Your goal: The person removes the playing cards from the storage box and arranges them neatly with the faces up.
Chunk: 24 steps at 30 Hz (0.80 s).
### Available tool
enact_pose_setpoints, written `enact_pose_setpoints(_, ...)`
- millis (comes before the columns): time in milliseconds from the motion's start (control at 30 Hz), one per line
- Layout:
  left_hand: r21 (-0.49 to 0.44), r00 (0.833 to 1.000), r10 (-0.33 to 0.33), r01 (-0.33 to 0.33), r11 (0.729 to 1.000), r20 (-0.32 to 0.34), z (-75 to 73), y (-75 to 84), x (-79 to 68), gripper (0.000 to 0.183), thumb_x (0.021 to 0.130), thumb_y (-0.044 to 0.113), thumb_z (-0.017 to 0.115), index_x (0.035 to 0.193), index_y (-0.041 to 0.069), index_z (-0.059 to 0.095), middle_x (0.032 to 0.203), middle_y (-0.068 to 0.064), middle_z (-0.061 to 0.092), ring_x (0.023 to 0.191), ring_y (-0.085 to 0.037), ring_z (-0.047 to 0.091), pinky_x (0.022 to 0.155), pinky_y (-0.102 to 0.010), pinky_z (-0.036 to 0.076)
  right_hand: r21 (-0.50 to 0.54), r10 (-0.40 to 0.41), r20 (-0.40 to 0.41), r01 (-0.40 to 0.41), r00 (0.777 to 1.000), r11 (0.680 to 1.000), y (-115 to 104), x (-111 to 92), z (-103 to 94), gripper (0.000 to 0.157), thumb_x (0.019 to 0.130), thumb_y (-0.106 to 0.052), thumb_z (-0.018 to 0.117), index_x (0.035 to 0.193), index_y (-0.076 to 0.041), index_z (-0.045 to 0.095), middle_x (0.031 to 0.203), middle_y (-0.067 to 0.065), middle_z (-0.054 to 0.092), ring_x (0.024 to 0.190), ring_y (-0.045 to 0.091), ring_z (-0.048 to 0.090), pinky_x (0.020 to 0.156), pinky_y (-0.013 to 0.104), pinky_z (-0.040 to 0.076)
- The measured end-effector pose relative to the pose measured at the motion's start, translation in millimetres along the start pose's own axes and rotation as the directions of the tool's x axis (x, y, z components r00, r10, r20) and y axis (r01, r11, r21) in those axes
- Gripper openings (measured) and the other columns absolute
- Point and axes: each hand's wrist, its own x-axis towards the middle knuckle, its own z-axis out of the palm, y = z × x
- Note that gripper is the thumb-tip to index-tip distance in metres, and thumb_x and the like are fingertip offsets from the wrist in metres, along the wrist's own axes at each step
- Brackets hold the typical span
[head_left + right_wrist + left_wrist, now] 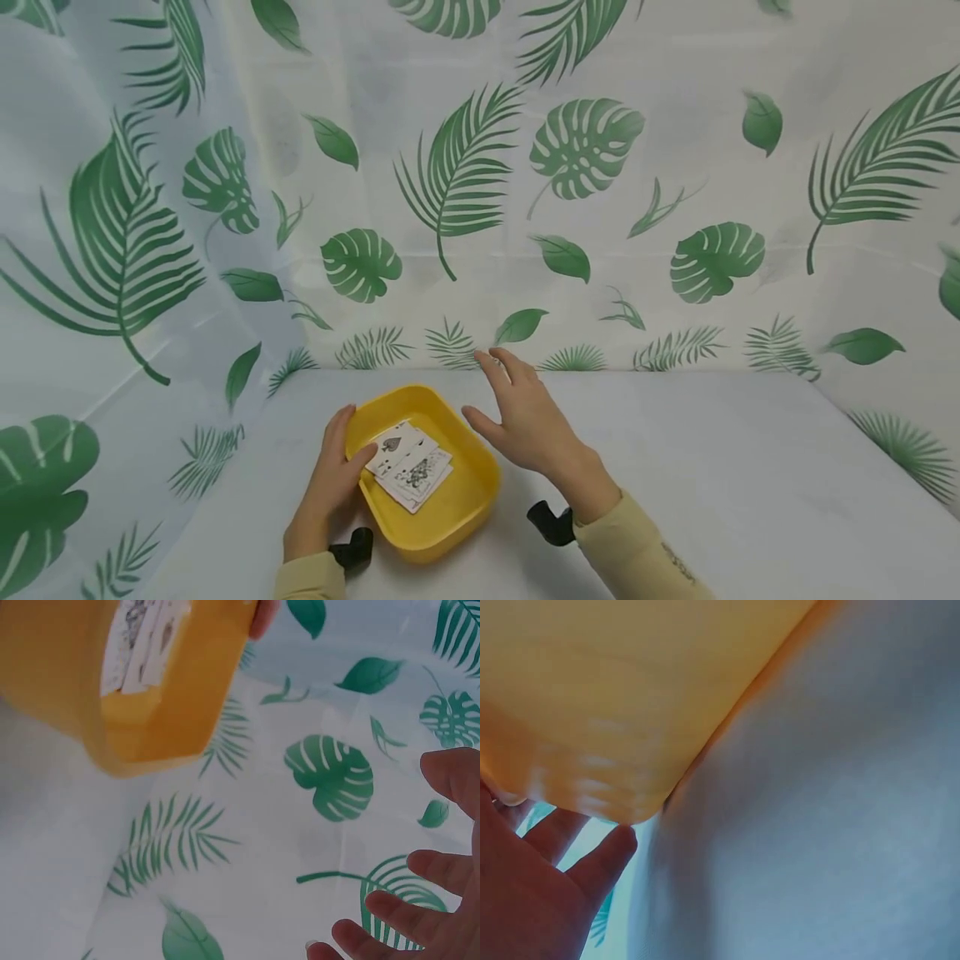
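A yellow plastic bin [444,518] with rounded corners stands on the white surface. Playing cards [412,468] lie overlapping inside it, an ace of spades face up among them; the right wrist view also catches the cards [144,646]. My left hand [335,477] holds the bin's left wall, thumb over the rim and fingers outside. From the left wrist, fingers [604,862] show against the bin's outer wall [630,697]. To the right of the bin, my right hand [531,423] hovers apart from it, fingers spread and holding nothing.
White sheeting [465,183] printed with green leaves rises behind and to both sides of the white tabletop [697,475]. A black wrist mount [552,523] sits by the right wrist, and another black mount [356,550] by the left.
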Motion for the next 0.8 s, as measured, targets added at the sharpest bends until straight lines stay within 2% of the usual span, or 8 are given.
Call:
enact_pose_setpoints(300, -0.007, 0.999, -0.039, 0.039, 0.999, 0.010, 4.7, -2.7, -1.0, 0.074, 0.097, 0.012, 0.059, 0.159, 0.005, 0.020, 0.165, -0.020, 0.012, 0.150, -0.038, 0.016, 0.119, -0.055, 0.014, -0.024, -0.007, 0.081, 0.009, 0.997, 1.000, -17, 24, 14.0, 0.073, 0.093, -0.038, 0.070, 0.155, -0.013, 0.040, 0.158, 0.016, 0.033, 0.141, 0.039, 0.036, 0.109, 0.055, 0.038)
enact_pose_setpoints(500, -0.011, 1.000, -0.019, 0.019, 1.000, 0.000, 9.8, -0.8, 2.8, 0.075, 0.094, 0.010, 0.059, 0.159, 0.005, 0.021, 0.165, -0.019, 0.013, 0.149, -0.037, 0.019, 0.119, -0.054, 0.015, -0.052, -0.010, 0.145, 0.018, 0.989, 0.998, -22, 34, 22.5, 0.073, 0.094, -0.041, 0.069, 0.156, -0.015, 0.039, 0.157, 0.015, 0.036, 0.140, 0.039, 0.037, 0.110, 0.054, 0.036)
enact_pose_setpoints(800, 0.009, 1.000, -0.022, 0.022, 1.000, 0.000, 2.1, -4.4, 1.3, 0.077, 0.089, 0.007, 0.055, 0.159, 0.004, 0.021, 0.164, -0.019, 0.014, 0.147, -0.038, 0.022, 0.118, -0.055, 0.018, -0.001, -0.002, 0.247, 0.002, 0.969, 1.000, -35, 48, 55.2, 0.072, 0.096, -0.043, 0.065, 0.157, -0.018, 0.037, 0.157, 0.014, 0.036, 0.137, 0.039, 0.042, 0.107, 0.053, 0.041)
